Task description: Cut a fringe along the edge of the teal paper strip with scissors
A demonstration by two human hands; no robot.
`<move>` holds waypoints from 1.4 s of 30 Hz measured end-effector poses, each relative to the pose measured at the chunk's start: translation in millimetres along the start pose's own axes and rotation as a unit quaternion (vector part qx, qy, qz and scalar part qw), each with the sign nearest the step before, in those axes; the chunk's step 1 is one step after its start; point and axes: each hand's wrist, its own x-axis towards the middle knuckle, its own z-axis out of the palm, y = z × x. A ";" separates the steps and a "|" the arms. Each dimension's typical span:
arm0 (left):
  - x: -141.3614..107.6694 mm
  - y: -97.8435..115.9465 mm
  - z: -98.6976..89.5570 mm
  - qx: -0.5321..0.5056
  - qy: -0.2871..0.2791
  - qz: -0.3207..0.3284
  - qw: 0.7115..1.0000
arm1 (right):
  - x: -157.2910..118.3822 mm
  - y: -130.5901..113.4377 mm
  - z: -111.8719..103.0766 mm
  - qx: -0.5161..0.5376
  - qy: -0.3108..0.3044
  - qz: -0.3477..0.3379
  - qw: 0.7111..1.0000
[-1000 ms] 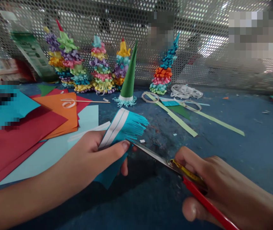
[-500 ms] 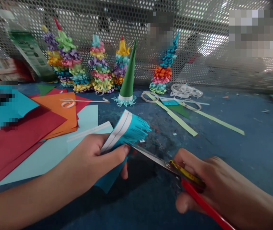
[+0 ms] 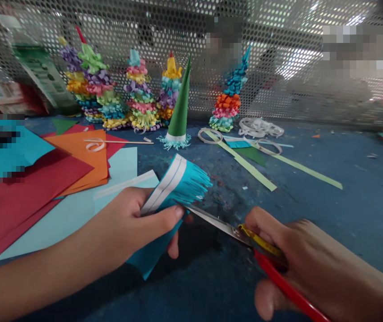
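Observation:
My left hand (image 3: 151,223) pinches a strip of blue paper (image 3: 153,250) between thumb and fingers. White tape (image 3: 166,185) with a dark line runs along the strip's upper edge, and its far part is cut into a fringe (image 3: 196,181). In my right hand (image 3: 288,255) are scissors (image 3: 218,223) with red and yellow handles. Their blade tips meet the paper just beyond my left thumb. Past the fringe stands a green paper cone (image 3: 180,112) with a light-blue fringe around its base.
Red sheets (image 3: 37,183), orange sheets (image 3: 87,156) and pale blue sheets (image 3: 124,161) lie at left. Several curled-paper cones (image 3: 141,96) stand by the perforated metal screen (image 3: 185,27). Tape rolls (image 3: 210,135) and pale green strips (image 3: 252,167) lie right of centre. A bottle (image 3: 44,76) leans back left.
The scissor tips have shifted slightly right along the paper, and my right thumb has dropped lower. The strip's loose lower end has swung a little down and left.

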 end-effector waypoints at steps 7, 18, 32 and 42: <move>2.9 -1.5 -2.3 -0.036 -0.044 -0.011 0.998 | 3.5 -2.4 0.3 0.012 -0.001 0.015 1.000; 4.9 -3.2 -7.1 -0.100 -0.071 -0.065 0.990 | 2.2 4.3 1.1 0.034 -0.016 -0.006 0.999; -0.5 -6.2 -6.8 -0.173 -0.115 -0.082 0.975 | 3.8 9.3 1.9 0.078 0.006 -0.079 0.994; 3.9 7.6 -11.3 -0.058 -0.024 -0.040 0.997 | -4.7 16.3 1.1 0.092 -0.010 -0.056 0.994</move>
